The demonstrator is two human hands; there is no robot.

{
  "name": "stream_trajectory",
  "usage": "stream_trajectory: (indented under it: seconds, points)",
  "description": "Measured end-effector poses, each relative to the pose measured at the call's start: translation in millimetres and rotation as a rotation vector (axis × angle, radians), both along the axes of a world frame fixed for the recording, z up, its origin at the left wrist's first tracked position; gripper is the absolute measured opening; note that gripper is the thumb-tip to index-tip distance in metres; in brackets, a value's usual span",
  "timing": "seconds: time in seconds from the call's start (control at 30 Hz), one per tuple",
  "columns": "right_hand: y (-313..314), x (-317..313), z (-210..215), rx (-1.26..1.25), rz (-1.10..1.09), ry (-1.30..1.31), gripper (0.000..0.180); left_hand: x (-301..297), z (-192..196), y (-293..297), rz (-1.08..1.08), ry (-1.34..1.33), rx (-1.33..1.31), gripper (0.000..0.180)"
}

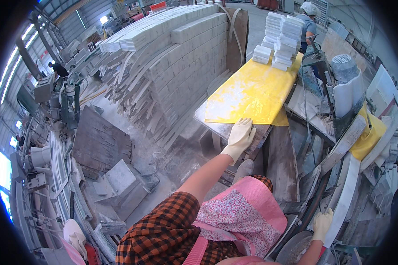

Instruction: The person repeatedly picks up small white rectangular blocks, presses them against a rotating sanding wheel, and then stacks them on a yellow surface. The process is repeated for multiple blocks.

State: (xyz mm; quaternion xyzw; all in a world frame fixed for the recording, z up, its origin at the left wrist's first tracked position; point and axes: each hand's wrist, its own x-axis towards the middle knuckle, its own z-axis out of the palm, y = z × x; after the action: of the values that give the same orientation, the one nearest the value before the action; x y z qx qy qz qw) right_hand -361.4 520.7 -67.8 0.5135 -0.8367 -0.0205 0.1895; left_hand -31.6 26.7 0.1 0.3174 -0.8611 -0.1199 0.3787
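Note:
My left hand (241,138), in a cream rubber glove, reaches forward to the near edge of a yellow plastic sheet (258,99). Its fingers are stretched out and lie on the sheet's edge, with nothing gripped. The dusty sheet covers a tabletop, whose bare corner (200,114) shows at the left. Stacks of white stone tiles (284,39) stand on the far end of the sheet. At the lower right, my right hand (323,223), gloved alike, is beside a long white stone strip (347,198). How its fingers are set is too small to make out.
A large pile of white stone strips (181,53) rises left of the table. Wooden boards (102,139) and stone blocks (119,181) lie on the dusty floor. Machinery (345,84) lines the right. A person in a white cap (311,9) is beyond the tiles; another person (58,69) is far left.

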Motion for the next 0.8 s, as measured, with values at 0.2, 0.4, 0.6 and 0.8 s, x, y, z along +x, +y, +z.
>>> stream_trajectory:
  seconds: [0.2, 0.4, 0.6, 0.8]
  points:
    - [-0.1, -0.2, -0.4, -0.003, 0.018, 0.025, 0.032, -0.2, -1.7, -0.8, 0.001, -0.010, 0.008, 0.033]
    - [-2.2, 1.4, 5.1, 0.083, 0.000, 0.040, 0.029, -0.2, -1.8, -1.2, 0.002, -0.023, 0.003, 0.034]
    - [-4.8, 5.0, 9.4, 0.104, -0.018, 0.029, 0.028, -0.4, -2.4, -1.5, -0.002, -0.012, -0.009, 0.034]
    - [-7.8, 9.9, 15.9, 0.089, -0.010, 0.024, 0.029, -1.0, -6.5, -2.3, 0.008, 0.007, -0.029, 0.035]
